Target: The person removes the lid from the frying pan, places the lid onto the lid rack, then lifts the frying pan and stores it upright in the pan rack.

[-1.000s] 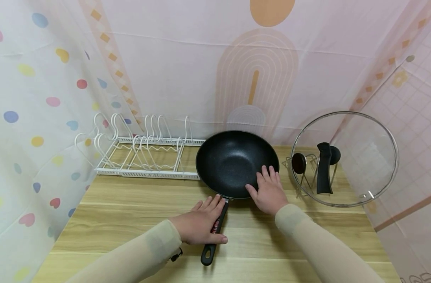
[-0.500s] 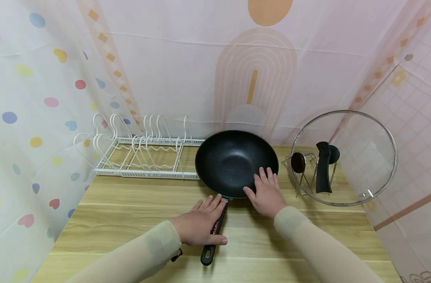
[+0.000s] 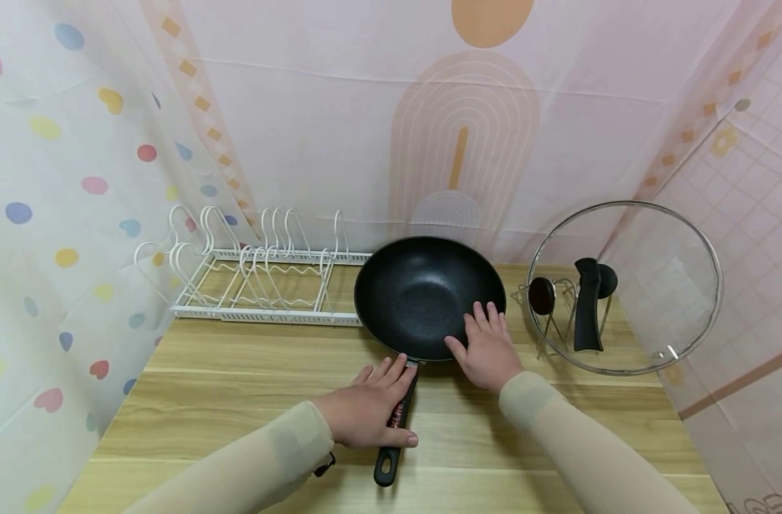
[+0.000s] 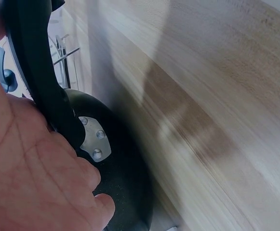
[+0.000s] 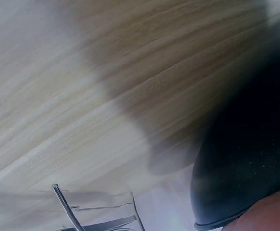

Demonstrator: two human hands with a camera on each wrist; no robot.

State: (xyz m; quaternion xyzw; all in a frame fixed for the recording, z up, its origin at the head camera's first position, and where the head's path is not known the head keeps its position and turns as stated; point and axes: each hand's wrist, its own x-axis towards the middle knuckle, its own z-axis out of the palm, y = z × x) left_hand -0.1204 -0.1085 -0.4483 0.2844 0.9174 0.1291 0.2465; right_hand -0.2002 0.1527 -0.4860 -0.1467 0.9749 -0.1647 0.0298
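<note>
Left hand [image 3: 365, 410] is lying across the black handle [image 3: 385, 465], fingers straight, thumb apart. Right hand [image 3: 487, 351], fingers slightly spread, is touching the dark pan [image 3: 423, 293], which is sitting between white rack [image 3: 269, 319] and glass lid [image 3: 661, 285].

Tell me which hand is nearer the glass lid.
Right. The right hand is at the near right rim of the pan, just left of the glass lid; the left hand is farther left, at the pan's handle.
</note>
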